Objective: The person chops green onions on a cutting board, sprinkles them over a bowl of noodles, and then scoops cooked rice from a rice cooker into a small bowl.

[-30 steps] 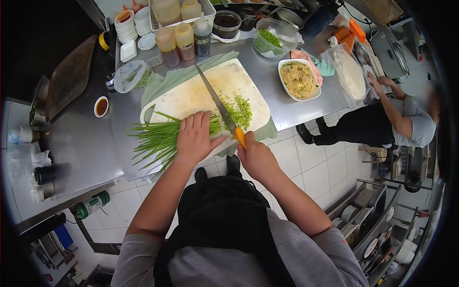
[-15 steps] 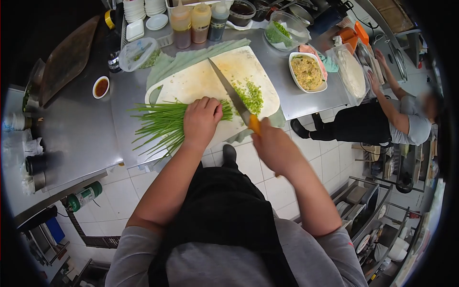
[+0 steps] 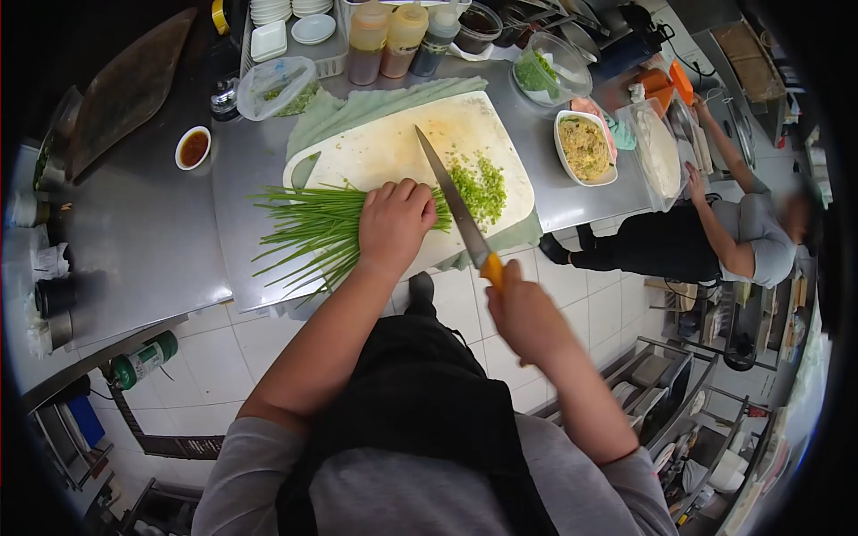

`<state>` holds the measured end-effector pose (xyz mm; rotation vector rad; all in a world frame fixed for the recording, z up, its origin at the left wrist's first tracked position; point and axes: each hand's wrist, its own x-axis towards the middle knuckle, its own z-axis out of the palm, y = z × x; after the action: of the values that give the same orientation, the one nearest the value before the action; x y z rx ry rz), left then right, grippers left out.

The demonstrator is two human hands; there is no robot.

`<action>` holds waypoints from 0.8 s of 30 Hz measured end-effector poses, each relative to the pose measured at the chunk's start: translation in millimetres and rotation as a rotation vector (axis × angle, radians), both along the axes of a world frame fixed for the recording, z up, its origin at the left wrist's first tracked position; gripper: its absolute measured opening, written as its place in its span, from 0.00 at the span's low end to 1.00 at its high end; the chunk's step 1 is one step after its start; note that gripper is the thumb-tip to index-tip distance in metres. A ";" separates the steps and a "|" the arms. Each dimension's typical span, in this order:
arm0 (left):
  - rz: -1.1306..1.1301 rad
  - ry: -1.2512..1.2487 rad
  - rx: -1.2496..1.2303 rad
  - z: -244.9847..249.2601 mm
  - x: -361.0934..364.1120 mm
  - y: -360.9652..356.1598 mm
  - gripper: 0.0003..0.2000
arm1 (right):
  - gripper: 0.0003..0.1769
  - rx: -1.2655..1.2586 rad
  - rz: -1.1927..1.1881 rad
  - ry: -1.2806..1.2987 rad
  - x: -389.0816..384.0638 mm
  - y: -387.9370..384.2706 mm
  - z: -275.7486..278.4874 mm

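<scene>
My left hand (image 3: 396,219) is closed over a bundle of long green chives (image 3: 308,223), pressing it onto a white cutting board (image 3: 375,159). The uncut lengths stick out to the left past the board's edge. In my right hand (image 3: 520,311) is the yellow-orange handle of a kitchen knife (image 3: 454,198). Its long blade lies along the cut ends of the chives, just right of my left fingers, with the tip pointing away from me. To the blade's right is a loose pile of chopped chives (image 3: 481,186).
A green cloth (image 3: 340,119) lies under the board. Behind stand sauce bottles (image 3: 404,40) and tubs of greens (image 3: 547,71). A bowl of yellowish food (image 3: 585,147) is at right, a sauce cup (image 3: 192,147) at left. Another person (image 3: 724,228) works at the counter on the right.
My right hand has drawn the knife back toward my body. My left hand still holds the chives down. The whole view has shifted slightly.
</scene>
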<state>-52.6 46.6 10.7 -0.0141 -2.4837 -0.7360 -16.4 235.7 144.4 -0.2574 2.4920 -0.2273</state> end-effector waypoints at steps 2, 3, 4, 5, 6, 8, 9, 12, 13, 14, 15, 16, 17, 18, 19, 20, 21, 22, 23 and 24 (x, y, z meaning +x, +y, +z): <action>0.006 -0.028 0.007 0.2 1.1 0.2 0.06 | 0.20 0.043 -0.025 0.099 2.8 -19.1 -43.0; 0.005 -0.029 0.009 0.3 2.0 0.5 0.06 | 0.20 0.041 -0.023 0.127 -6.2 -25.7 -55.5; 0.004 -0.035 0.009 0.9 1.4 0.4 0.06 | 0.20 0.042 -0.020 0.128 -15.5 -25.5 -51.3; 0.002 -0.043 0.008 1.6 1.9 -0.4 0.06 | 0.19 -0.034 -0.026 0.114 -24.2 -23.1 -41.8; -0.004 -0.041 0.006 1.5 2.1 -0.9 0.06 | 0.19 -0.111 -0.038 0.104 -29.4 -20.0 -32.5; -0.004 -0.022 0.006 -1.1 1.7 -1.2 0.05 | 0.18 -0.055 -0.018 0.084 -12.5 -6.9 -14.7; -0.006 -0.011 0.009 -1.5 -0.3 -0.4 0.05 | 0.18 0.002 0.003 0.062 -2.3 -1.2 -8.8; 0.009 -0.016 -0.018 -3.7 1.2 0.1 0.06 | 0.18 -0.015 -0.039 0.155 -3.0 -23.9 -53.3; 0.000 -0.020 -0.013 -3.8 2.3 0.1 0.06 | 0.18 -0.039 -0.025 0.180 -14.8 -28.4 -57.4; -0.002 -0.020 -0.009 -3.7 1.1 0.5 0.06 | 0.18 -0.036 -0.023 0.189 -22.6 -25.1 -49.0; -0.007 -0.018 -0.011 -2.9 2.1 -0.1 0.06 | 0.19 -0.038 -0.016 0.130 -27.0 -24.4 -29.3; -0.010 -0.023 -0.014 -2.2 1.6 -0.3 0.06 | 0.19 -0.038 -0.008 0.072 -30.4 -23.2 -13.0; -0.009 -0.031 -0.014 -2.7 1.4 -0.1 0.06 | 0.19 -0.035 -0.010 0.072 -25.4 -20.3 -2.3; -0.007 -0.031 -0.009 -3.1 0.3 0.3 0.06 | 0.19 0.003 -0.024 0.010 -14.6 -16.0 6.9; -0.006 -0.033 -0.009 -3.5 0.2 0.4 0.06 | 0.19 0.039 -0.037 -0.054 -5.3 -13.1 10.5; -0.009 -0.037 -0.012 -3.5 1.2 0.2 0.06 | 0.18 0.050 -0.040 0.017 2.5 -17.5 -15.1; -0.011 -0.037 -0.013 -3.0 1.6 0.6 0.06 | 0.18 0.046 -0.013 0.080 1.2 -26.7 -37.4; -0.013 -0.032 -0.021 -2.7 2.2 0.7 0.06 | 0.19 0.008 -0.014 0.140 -4.6 -31.1 -51.5; -0.012 -0.024 -0.031 -1.6 2.1 -0.2 0.07 | 0.19 -0.031 -0.012 0.202 -13.3 -34.7 -58.2; -0.007 -0.022 -0.036 -0.5 1.9 -1.8 0.07 | 0.19 -0.071 -0.035 0.160 -24.4 -34.8 -48.4</action>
<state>-50.7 44.8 10.2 -0.0289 -2.5187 -0.6975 -40.8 200.9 96.0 -0.2708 2.6513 -0.3218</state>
